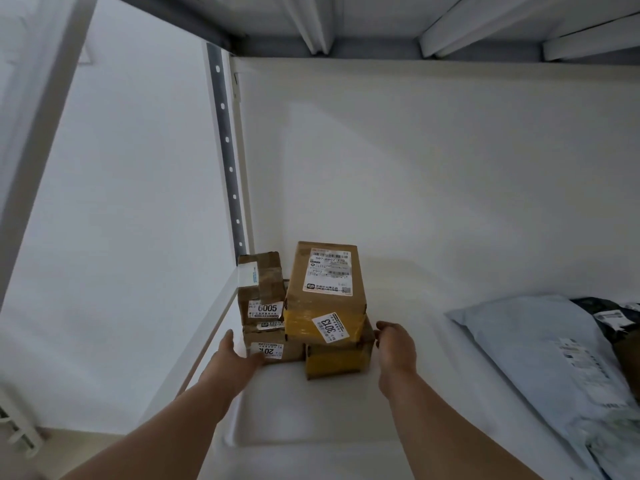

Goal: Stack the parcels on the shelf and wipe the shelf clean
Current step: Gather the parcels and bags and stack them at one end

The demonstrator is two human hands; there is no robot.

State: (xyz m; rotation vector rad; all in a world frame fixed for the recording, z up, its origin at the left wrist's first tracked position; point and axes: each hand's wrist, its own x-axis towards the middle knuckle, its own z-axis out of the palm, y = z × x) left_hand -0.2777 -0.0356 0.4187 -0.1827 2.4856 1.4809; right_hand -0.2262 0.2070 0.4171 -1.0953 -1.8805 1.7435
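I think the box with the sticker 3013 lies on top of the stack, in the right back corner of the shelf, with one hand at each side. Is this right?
Not quite: in the head view the stack with the 3013 box sits in the left back corner of the shelf. The box does lie on top, with the left hand and the right hand at the sides.

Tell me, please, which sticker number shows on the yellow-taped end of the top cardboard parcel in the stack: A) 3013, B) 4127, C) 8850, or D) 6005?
A: the white sticker on the yellow-taped end of the top cardboard parcel reads 3013, while 6005 sits on the smaller cardboard parcel to its left.
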